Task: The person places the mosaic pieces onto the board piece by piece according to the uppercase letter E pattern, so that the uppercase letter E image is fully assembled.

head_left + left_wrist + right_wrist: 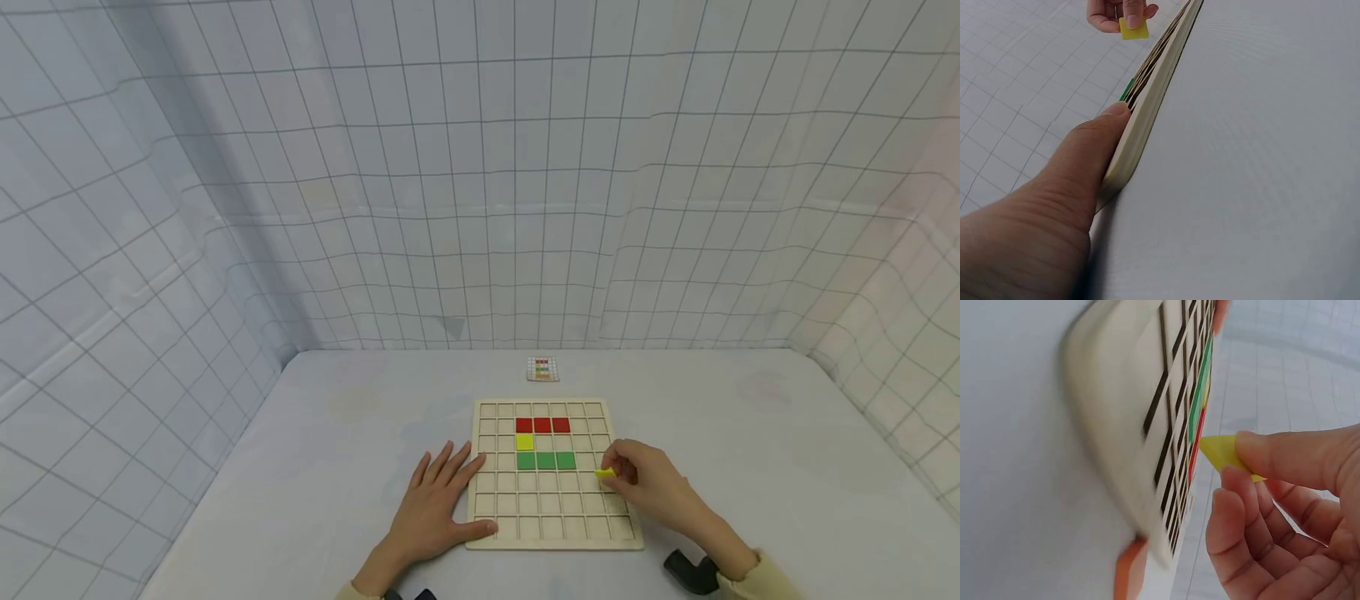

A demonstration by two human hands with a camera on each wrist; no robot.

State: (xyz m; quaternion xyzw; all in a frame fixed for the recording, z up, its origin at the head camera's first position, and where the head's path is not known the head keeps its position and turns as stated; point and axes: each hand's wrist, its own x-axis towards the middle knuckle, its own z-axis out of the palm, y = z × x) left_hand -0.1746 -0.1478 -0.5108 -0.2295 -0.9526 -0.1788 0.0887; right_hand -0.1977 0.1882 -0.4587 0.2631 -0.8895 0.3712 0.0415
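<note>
A cream gridded board (551,505) lies on the white table. Set in its cells are a row of red square tiles (542,425), one yellow tile (524,442) below the leftmost red, and a row of green tiles (546,460) under that. My right hand (654,485) pinches another yellow square tile (1221,452) between thumb and fingers, over the board's right side. With fingers spread, my left hand (429,510) rests at the board's left edge. In the left wrist view its thumb (1088,147) lies on the rim.
Behind the board lies a small card (542,369) printed with a grid of coloured squares. An orange piece (1130,570) sits beside the board's right edge, mostly hidden by my right hand in the head view. White grid-lined cloth (480,208) surrounds the table.
</note>
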